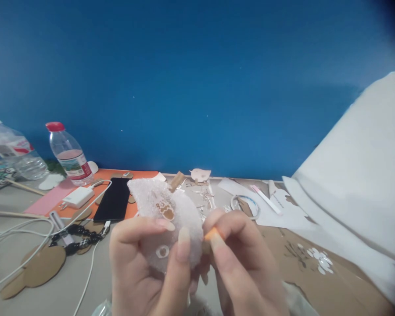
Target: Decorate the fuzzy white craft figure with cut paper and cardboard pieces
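My left hand [151,267] grips a white foam cutout [187,210] with fingers and thumb. Its upper left end is pointed, its right side is rounded, and brown shows through small openings in it. At the cutout's right edge, my right hand [240,259] pinches a small orange piece [211,234] between thumb and index finger. Whether the orange piece touches the foam I cannot tell. Brown cardboard shows just below the orange piece, partly hidden by my fingers.
On the left are a red-capped bottle [70,156], a tilted bottle [16,149], a white charger [78,196], cables, a black phone [112,199] and cardboard cutouts [44,265]. Right: a pink-and-white cutter [266,199], a tape roll [233,204] and large white sheets [365,145]. A blue wall [197,87] stands behind.
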A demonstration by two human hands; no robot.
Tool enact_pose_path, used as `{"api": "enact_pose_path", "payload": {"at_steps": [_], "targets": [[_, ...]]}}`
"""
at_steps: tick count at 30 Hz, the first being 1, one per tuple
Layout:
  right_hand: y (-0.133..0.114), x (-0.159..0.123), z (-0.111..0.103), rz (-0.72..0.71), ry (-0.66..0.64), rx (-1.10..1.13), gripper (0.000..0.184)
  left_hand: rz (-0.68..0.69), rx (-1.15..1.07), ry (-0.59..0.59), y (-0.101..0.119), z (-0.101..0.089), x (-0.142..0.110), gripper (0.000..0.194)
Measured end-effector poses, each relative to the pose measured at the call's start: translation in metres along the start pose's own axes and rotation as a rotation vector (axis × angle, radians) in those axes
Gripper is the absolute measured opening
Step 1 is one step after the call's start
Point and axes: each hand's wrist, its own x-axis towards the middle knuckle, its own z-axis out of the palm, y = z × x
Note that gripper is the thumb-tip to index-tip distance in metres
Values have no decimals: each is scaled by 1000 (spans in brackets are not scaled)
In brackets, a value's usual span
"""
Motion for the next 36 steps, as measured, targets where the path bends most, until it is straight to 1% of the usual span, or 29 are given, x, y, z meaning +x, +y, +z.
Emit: {"api": "enact_pose_path", "payload": {"at_steps": [2, 4, 6, 8, 10, 14, 16, 20, 23, 27, 29, 31, 33, 34, 36], "targets": [[-3, 2, -2, -31, 18, -123, 18, 63, -5, -44, -2, -2, 2, 22], [-5, 3, -4, -91, 20, -247, 18, 106, 5, -66, -3, -3, 4, 21], [-7, 5, -5, -145, 7, -329, 19, 120, 55, -27, -3, -5, 5, 20], [-8, 6, -6, -183, -6, -383, 20, 135, 150, 31, -4, -7, 5, 19], [-9, 7, -8, -224, -13, -428, 20, 172, 238, 36, -5, -10, 7, 19], [-9, 7, -9, -294, -33, -495, 22, 244, 277, -49, -7, -16, 10, 23], [-9, 8, -9, -299, -38, -506, 22, 230, 271, -42, -6, -16, 10, 24], [-10, 9, -10, -279, -58, -521, 24, 169, 284, 51, -3, -10, 7, 18], [-11, 9, -12, -278, -77, -554, 23, 167, 280, 46, -2, -7, 5, 18], [-12, 9, -14, -295, -81, -593, 23, 136, 245, 6, -2, -8, 5, 17], [-12, 9, -15, -311, -73, -591, 25, 39, 217, -35, -1, -10, 5, 18], [-12, 10, -16, -349, -58, -572, 26, -164, 142, -114, 0, -10, 7, 18], [-13, 11, -17, -391, -44, -547, 25, -403, 7, -209, 2, -10, 9, 18], [-13, 12, -18, -405, -43, -539, 24, -501, -63, -249, 3, -9, 10, 17], [-16, 13, -20, -408, -42, -540, 23, -628, -157, -288, 5, -7, 11, 18]]}}
